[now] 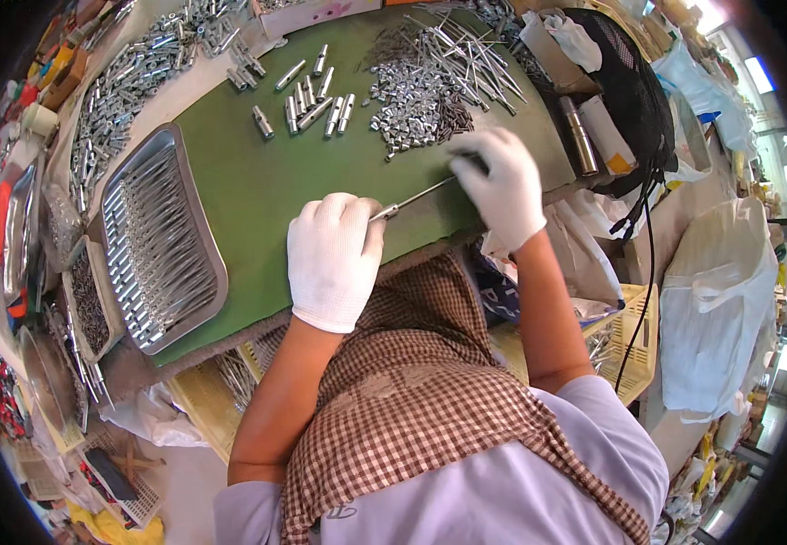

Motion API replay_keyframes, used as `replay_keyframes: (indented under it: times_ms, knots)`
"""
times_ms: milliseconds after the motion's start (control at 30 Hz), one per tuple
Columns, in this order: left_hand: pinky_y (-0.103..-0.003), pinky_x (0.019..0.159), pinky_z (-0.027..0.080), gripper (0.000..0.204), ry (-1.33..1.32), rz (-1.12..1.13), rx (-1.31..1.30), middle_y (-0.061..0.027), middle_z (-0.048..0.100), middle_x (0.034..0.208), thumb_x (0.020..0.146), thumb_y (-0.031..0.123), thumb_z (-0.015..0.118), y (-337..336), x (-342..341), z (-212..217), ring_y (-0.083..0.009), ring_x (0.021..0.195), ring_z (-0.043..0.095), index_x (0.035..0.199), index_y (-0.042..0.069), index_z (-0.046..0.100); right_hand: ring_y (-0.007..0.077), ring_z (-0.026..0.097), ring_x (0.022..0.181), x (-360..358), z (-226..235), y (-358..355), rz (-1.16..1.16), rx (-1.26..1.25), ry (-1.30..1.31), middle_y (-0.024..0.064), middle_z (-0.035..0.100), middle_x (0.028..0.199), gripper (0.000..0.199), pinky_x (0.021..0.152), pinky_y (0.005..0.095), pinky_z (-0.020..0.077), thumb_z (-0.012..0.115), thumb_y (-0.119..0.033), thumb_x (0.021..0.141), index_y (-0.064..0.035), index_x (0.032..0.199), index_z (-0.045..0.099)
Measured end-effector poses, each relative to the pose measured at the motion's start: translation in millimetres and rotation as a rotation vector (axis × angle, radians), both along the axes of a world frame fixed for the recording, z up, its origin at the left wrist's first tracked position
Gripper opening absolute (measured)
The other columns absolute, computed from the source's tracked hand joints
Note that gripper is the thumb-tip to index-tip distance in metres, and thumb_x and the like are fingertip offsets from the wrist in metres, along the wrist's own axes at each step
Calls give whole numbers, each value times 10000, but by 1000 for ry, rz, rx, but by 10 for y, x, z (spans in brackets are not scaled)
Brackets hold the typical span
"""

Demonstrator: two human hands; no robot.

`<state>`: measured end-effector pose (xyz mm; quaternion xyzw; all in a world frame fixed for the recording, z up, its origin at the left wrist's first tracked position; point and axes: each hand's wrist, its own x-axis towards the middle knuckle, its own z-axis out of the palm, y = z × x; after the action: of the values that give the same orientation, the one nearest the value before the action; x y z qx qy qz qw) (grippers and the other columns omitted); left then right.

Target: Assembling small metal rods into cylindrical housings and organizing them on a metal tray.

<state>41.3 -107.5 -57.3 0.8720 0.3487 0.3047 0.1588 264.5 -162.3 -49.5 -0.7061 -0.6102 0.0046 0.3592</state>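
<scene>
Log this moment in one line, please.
left hand: holding metal rod | right hand: at rod's other end, grip unclear | tray: at left, holding metal pieces

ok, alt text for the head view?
The white-gloved left hand holds a slim metal rod by its thicker end over a green mat, the gloved right hand at the thin end. Loose metal parts lie beyond; a tray of metal pieces sits left.

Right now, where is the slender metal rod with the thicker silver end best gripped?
Probably by its thicker silver end, from the left, where the left white-gloved hand holds it: wider than the thin shaft running toward the right hand.
</scene>
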Motion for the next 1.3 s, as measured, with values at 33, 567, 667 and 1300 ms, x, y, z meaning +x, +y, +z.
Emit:
replay_keyframes:
  times_ms: [33,567,667,1300]
  knots:
    - [-431,788,473,123,0,2,-1,-89,652,908,788,81,727,-11,-5,5,-321,869,608,897,84,672,308,646,959,101,-33,54,-20,15,57,115,689,953,111,870,402,507,704,-77,823,-73,934,708]
    - [-439,762,482,99,-13,0,-19,-88,659,892,783,91,725,14,-4,-2,-325,836,615,871,81,681,342,622,909,-88,95,71,232,-45,-171,102,658,899,82,840,446,486,658,-83,845,-98,924,642]
    - [-440,756,480,102,-8,-2,-20,-89,656,898,780,90,722,12,-10,27,-325,834,611,873,82,680,322,629,898,-317,151,29,375,-16,-79,87,675,912,142,852,423,484,653,-48,805,-97,936,630]
    - [-464,737,480,199,45,-20,-80,-137,611,884,729,66,755,25,-15,22,-365,829,592,876,32,626,254,631,827,-584,239,154,438,-132,-501,60,629,786,114,842,381,497,623,-109,783,-102,870,550]
